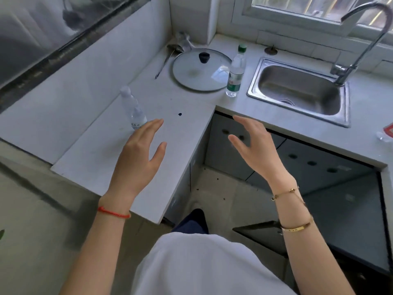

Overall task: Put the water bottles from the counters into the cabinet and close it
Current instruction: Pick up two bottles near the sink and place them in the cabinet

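Note:
A clear water bottle with a white cap (134, 109) stands on the left counter (102, 145). My left hand (139, 154) hovers just in front of it, fingers spread, holding nothing. A second bottle with a green cap and green label (235, 73) stands between the pot lid and the sink. My right hand (255, 145) is raised in front of the cabinet below the sink, open and empty. The cabinet door (348, 218) at lower right stands open. At the right edge, part of another plastic bottle with a red label (386, 135) lies on the counter.
A glass pot lid (200, 70) lies flat in the counter corner with a ladle (168, 58) beside it. A steel sink (299, 90) with a tall tap (359, 45) is on the right. Grey cabinet fronts (225, 150) with round holes run under the counter.

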{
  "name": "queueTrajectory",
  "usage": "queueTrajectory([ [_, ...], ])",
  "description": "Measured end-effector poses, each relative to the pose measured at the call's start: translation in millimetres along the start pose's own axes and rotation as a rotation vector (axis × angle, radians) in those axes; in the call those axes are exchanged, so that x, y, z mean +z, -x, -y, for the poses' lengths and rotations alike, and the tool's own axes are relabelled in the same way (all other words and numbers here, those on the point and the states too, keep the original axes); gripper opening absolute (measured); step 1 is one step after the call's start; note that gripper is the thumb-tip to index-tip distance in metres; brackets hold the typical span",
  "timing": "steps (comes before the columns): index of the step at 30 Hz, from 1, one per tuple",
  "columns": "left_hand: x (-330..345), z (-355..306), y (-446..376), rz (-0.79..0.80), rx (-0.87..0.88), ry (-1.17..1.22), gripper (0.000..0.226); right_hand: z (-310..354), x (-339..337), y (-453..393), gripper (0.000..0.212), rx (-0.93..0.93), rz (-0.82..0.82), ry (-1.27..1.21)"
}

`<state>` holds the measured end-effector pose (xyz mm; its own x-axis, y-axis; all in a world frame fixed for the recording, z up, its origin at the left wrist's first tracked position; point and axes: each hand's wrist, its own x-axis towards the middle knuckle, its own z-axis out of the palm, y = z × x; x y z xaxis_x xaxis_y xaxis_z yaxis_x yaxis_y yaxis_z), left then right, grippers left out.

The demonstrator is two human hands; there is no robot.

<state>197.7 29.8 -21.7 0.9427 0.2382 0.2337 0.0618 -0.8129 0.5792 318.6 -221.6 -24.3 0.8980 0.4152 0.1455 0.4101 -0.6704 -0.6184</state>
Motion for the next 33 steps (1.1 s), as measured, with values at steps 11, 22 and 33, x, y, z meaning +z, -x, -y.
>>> queueTrajectory([
  [11,-3.5,16.2,-86.8,-0.064,-0.128,-0.029,0.046,3.6,15.6,-130.4,0.049,-0.108,0.12,-0.008],
  [22,-2.6,47.8,-129.0,-0.248,-0.32,-0.126,0.047,-2.2,30.4,-211.5,0.049,-0.226,0.251,0.007],
  [33,24.2,96.9,-192.1,-0.149,-0.628,-0.164,0.048,-16.0,28.2,-263.2,0.049,-0.255,0.265,0.0],
])
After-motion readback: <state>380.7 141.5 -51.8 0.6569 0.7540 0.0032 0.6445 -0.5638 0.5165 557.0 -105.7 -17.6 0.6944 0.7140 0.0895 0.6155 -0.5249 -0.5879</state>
